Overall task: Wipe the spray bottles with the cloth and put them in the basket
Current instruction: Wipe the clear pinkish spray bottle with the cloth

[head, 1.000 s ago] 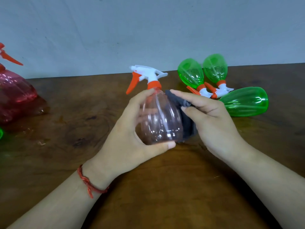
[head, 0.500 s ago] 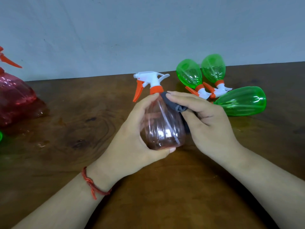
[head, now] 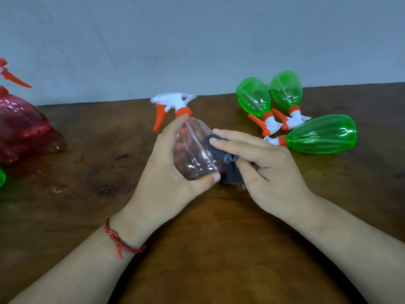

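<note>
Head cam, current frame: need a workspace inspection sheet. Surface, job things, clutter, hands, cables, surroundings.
Surface: dark wooden table, a few shiny specks at left.
Job's things: clear spray bottle held tilted; grey cloth against its side; three green spray bottles lying on their sides at right rear; red spray bottle at left edge, cut off; basket not in view.
Clutter: green sliver at left edge, cannot identify.
Hands: left hand grips the clear bottle; right hand holds the cloth on it.
Cables: nothing seen.
Surroundings: plain grey wall behind the table.
</note>
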Motion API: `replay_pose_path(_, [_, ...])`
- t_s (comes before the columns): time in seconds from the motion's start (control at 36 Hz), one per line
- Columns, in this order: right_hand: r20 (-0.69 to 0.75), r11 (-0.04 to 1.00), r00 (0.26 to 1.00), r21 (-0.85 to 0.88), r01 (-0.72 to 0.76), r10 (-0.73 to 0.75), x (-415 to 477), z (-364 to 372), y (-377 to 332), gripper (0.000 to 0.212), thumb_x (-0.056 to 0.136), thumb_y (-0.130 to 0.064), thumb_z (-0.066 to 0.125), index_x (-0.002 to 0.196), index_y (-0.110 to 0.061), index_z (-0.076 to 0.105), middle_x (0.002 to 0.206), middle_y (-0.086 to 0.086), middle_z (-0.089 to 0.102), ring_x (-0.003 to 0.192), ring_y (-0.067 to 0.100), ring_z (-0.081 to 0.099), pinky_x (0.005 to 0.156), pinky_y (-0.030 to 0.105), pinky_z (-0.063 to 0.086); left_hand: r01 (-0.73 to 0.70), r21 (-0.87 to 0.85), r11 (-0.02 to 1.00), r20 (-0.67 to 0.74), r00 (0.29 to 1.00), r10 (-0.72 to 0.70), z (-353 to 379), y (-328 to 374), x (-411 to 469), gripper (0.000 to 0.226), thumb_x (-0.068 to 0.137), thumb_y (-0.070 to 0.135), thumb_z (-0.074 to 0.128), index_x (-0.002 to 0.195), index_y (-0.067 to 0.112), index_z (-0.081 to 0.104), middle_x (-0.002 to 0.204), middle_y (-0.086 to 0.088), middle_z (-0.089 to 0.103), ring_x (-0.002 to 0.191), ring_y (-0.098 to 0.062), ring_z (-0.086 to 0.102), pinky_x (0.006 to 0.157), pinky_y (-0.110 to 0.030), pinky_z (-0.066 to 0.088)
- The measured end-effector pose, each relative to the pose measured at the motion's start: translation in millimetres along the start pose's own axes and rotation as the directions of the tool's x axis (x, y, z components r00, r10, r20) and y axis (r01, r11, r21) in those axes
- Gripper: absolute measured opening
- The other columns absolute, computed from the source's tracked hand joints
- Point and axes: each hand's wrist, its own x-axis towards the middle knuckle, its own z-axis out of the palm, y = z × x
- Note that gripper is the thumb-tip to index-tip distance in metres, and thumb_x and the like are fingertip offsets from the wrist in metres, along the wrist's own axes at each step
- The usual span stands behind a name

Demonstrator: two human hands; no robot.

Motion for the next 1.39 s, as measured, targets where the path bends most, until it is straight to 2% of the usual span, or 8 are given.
replay_pose_path(0.19, [-0.047,0.982,0.989,0.13,-0.134,0.141,5.2,-4.5,5.8,0.053,0.101,0.013,0.049,0.133,-0.022,0.072,0.14,-0.013,0.067,0.137,0.002,0.056,0.114,0.022,0.045,-0.109,0.087,0.99,0.192,0.977,0.091,5.5,2.8,-7.1,0.118,0.07,0.026,0.102,0.165,0.034,0.033,0.157,0.016,0.043,0.139,-0.014,0.055,0.112,-0.034,0.053])
replay_pose_path(0.31, [-0.04,0.897,0.954,0.354,-0.266,0.298,10.0,-5.6,6.9,0.049,0.101,0.012,0.05,0.125,-0.022,0.076,0.128,-0.01,0.074,0.126,0.004,0.065,0.108,0.023,0.048,-0.083,-0.028,0.996,0.254,0.963,0.087,5.0,5.5,-7.3,0.117,0.071,0.021,0.102,0.164,0.033,0.033,0.161,0.013,0.043,0.14,-0.019,0.057,0.112,-0.039,0.054])
replay_pose_path(0.44, [-0.054,0.76,0.905,0.566,-0.321,0.423,12.9,-5.4,6.6,0.049,0.099,0.013,0.052,0.12,-0.023,0.078,0.122,-0.005,0.078,0.122,0.014,0.07,0.11,0.039,0.051,-0.071,-0.153,0.986,0.292,0.95,0.113,4.1,8.0,-5.9,0.117,0.074,0.024,0.097,0.166,0.03,0.026,0.165,0.016,0.04,0.152,-0.013,0.045,0.12,-0.032,0.044])
replay_pose_path(0.64, [-0.108,0.925,0.962,0.32,-0.206,0.252,8.7,-8.4,5.0,0.051,0.099,0.015,0.051,0.121,-0.023,0.077,0.124,-0.008,0.075,0.124,0.008,0.066,0.104,0.023,0.05,-0.168,0.072,0.983,0.242,0.959,0.146,3.0,6.4,-4.8,0.116,0.073,0.032,0.099,0.165,0.028,0.03,0.161,0.018,0.041,0.151,-0.008,0.044,0.121,-0.02,0.038])
replay_pose_path(0.78, [-0.104,0.985,0.986,0.129,-0.113,0.126,5.6,-3.6,4.2,0.055,0.095,0.019,0.049,0.127,-0.017,0.076,0.136,-0.006,0.069,0.132,0.008,0.061,0.111,0.026,0.049,-0.159,0.064,0.985,0.192,0.971,0.144,6.2,2.2,-5.6,0.115,0.073,0.031,0.1,0.165,0.027,0.031,0.161,0.014,0.044,0.148,-0.014,0.05,0.121,-0.036,0.046])
replay_pose_path(0.97, [-0.043,0.999,0.998,0.012,0.044,-0.044,1.5,-1.4,-2.9,0.055,0.091,0.023,0.052,0.126,-0.012,0.077,0.138,-0.001,0.068,0.131,0.007,0.062,0.106,0.023,0.051,-0.047,0.01,0.999,-0.002,0.999,0.047,-2.3,-0.9,0.1,0.107,0.072,0.037,0.1,0.159,0.036,0.037,0.154,0.015,0.051,0.142,-0.014,0.055,0.112,-0.04,0.054])
replay_pose_path(1.19, [0.002,0.997,0.998,-0.02,0.07,-0.069,-1.4,-0.7,-2.1,0.053,0.09,0.017,0.051,0.121,-0.016,0.08,0.137,-0.003,0.069,0.128,0.004,0.062,0.103,0.022,0.052,0.04,-0.005,0.999,-0.095,0.995,-0.041,-4.5,-0.9,4.9,0.103,0.071,0.036,0.101,0.155,0.034,0.042,0.148,0.013,0.058,0.133,-0.009,0.062,0.107,-0.037,0.058])
replay_pose_path(1.39, [-0.03,0.999,0.999,0.046,-0.02,0.022,-0.5,-3.0,1.6,0.059,0.091,0.023,0.049,0.128,-0.015,0.076,0.14,-0.006,0.067,0.134,0.006,0.059,0.11,0.025,0.049,0.0,-0.02,1.0,-0.008,1.0,0.0,0.8,1.0,0.6,0.106,0.072,0.038,0.1,0.159,0.032,0.039,0.154,0.011,0.053,0.141,-0.016,0.057,0.113,-0.042,0.054])
